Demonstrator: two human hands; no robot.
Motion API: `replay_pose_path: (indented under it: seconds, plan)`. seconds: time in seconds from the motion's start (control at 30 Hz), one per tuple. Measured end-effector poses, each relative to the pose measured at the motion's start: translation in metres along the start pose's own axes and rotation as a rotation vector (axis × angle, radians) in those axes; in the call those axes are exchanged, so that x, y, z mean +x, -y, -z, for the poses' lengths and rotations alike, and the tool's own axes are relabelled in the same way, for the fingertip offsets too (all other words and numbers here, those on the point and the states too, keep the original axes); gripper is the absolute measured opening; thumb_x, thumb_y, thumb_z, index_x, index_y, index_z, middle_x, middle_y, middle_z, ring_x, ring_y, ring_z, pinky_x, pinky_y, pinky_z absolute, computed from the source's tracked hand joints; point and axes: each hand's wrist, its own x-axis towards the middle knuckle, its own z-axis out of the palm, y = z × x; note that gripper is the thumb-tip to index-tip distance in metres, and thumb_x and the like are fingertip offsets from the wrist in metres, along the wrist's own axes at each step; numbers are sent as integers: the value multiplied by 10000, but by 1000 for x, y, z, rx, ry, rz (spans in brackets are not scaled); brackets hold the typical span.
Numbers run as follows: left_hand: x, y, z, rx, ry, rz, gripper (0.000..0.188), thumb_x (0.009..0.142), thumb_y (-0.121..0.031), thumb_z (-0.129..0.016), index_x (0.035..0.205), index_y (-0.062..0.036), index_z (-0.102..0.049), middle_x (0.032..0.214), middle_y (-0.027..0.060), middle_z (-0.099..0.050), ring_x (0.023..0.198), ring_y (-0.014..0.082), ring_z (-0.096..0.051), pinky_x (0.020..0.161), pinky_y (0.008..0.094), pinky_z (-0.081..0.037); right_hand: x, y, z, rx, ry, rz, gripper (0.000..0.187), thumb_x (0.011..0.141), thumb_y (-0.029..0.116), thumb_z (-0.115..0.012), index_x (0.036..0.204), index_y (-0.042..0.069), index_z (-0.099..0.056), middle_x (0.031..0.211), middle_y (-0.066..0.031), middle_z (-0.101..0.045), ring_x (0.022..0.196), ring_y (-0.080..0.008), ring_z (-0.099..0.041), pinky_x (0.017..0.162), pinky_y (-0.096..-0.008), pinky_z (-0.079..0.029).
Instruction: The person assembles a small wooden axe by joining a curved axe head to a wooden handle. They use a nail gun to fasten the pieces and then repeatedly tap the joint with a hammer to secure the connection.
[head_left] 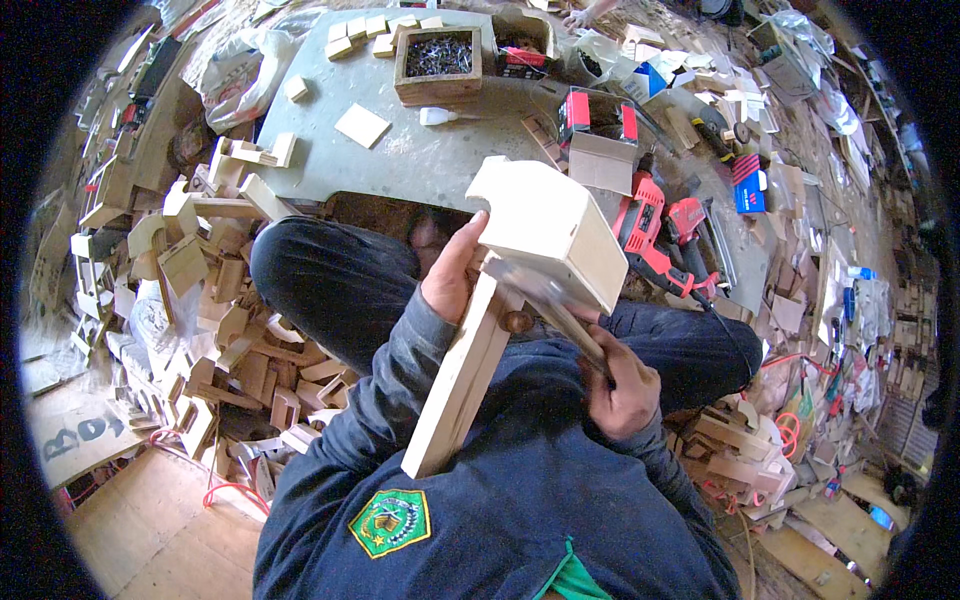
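Observation:
In front of my lap, my left hand (455, 272) grips a pale wooden assembly at its left side. It has a boxy head (555, 225) with a curved notch and a long wooden bar (455, 385) slanting down toward my chest. My right hand (622, 385) is wrapped round the handle of a hammer (582, 335), whose metal end is smeared by motion against the near face of the boxy head. A small round brown piece (515, 321) shows beside the bar; I cannot tell what it is.
Beyond my crossed legs, a grey board (330, 95) bears a wooden box of nails (438, 62), a small white bottle (436, 116), an opened carton (600, 150) and a red power drill (650, 225). Piles of wooden parts (225, 340) crowd my left; more wood (740, 450) lies right.

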Motion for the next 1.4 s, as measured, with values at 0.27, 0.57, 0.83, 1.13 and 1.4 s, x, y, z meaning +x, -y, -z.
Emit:
replay_pose_path:
  seconds: [0.27, 0.57, 0.83, 1.13, 1.4]
  plan:
    - [1, -10, -2, -465, 557, 287, 611, 924, -535, -421, 1287, -48, -487, 1099, 175, -636, 819, 262, -650, 598, 379, -549, -1, -1, 6, -5, -46, 120, 448, 746, 28, -665, 1175, -20, -543, 870, -179, -642, 685, -335, -643, 593, -381, -518]
    - [3, -9, -5, -19, 112, 90, 583, 928, -509, -445, 1271, -42, -511, 1118, 143, -617, 902, 228, -614, 828, 365, -500, -13, -8, 1, 22, 21, -85, 390, 847, 101, -608, 1217, 9, -526, 922, -214, -644, 744, -353, -653, 644, -426, -521]
    - [-1, -13, -10, -55, 204, 142, 577, 928, -509, -437, 1258, -41, -510, 1092, 150, -619, 890, 234, -624, 739, 362, -530, -9, -6, 2, 104, -175, 144, 406, 835, 60, -612, 1227, -1, -529, 841, -166, -621, 659, -293, -621, 562, -374, -499]
    - [3, -14, -5, -365, 525, 273, 565, 919, -501, -472, 1230, -35, -547, 1063, 138, -649, 885, 215, -632, 801, 337, -507, -11, -5, 2, 177, -243, 219, 431, 851, 138, -608, 1246, 0, -504, 798, -162, -613, 653, -292, -624, 563, -375, -503]
    - [-2, -6, -7, -222, 175, 302, 612, 903, -568, -444, 1243, -66, -524, 977, 141, -653, 696, 206, -623, 423, 301, -488, -10, -3, -5, 91, -379, 295, 422, 795, 56, -635, 1204, 11, -539, 836, -194, -627, 637, -320, -616, 560, -387, -506]
